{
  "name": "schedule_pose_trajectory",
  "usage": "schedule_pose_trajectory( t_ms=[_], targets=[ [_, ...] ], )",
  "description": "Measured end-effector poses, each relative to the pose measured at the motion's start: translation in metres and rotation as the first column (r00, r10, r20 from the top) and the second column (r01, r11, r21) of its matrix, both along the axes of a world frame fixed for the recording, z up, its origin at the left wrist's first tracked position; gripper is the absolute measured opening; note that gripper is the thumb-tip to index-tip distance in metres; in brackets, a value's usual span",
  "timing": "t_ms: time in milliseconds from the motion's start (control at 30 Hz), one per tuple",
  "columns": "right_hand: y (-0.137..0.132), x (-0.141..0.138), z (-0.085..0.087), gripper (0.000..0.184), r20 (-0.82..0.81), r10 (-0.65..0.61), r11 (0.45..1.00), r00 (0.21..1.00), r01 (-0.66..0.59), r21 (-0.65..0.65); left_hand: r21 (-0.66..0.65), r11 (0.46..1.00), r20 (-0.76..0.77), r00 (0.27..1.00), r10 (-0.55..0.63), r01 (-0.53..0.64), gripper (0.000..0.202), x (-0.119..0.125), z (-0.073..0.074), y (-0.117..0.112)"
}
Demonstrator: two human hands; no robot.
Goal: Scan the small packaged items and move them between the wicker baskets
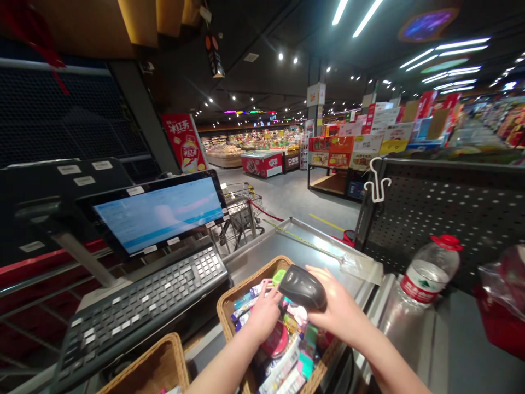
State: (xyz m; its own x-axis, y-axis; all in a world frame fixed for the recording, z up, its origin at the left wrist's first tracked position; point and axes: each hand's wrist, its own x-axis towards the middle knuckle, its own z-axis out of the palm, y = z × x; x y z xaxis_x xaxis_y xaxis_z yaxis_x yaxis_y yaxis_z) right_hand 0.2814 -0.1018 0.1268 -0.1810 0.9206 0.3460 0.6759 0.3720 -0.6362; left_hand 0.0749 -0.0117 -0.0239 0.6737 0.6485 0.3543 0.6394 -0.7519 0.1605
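My right hand [338, 309] is wrapped round a black handheld barcode scanner [302, 286], holding it over a wicker basket [229, 303] full of small colourful packets. My left hand [264, 314] reaches down into that basket with its fingers curled on one of the packets [262, 288]; which one it holds is not clear. Both forearms come in from the bottom edge.
A till screen [158, 213] and black keyboard [135, 309] stand at the left. A second wicker basket [151, 369] sits near the bottom left. The steel counter [295, 241] runs behind, with a large water bottle [426, 273] and a black perforated panel [451, 202] at the right.
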Motion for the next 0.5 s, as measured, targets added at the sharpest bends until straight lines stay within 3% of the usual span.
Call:
schedule_pose_trajectory(
  t_ms=[133, 233, 500],
  targets=[
    [0.0, 0.001, 0.0, 0.054, 0.001, -0.012, 1.0, 1.0, 0.012, -0.001, -0.07, 0.997, -0.057, 0.998, -0.024, 0.02, 0.042, -0.016, 0.022, -0.004],
    [0.0, -0.001, -0.001, 0.055, -0.006, -0.02, 1.0, 1.0, 0.02, 0.007, -0.077, 0.997, -0.081, 0.997, -0.007, 0.0, 0.029, -0.037, 0.038, -0.007],
    [-0.003, -0.016, 0.0, 0.055, -0.016, 0.001, 0.999, 1.0, -0.001, 0.05, 0.185, 0.966, -0.04, 0.98, 0.193, -0.183, 0.025, -0.094, 0.074, -0.026]
  ],
)
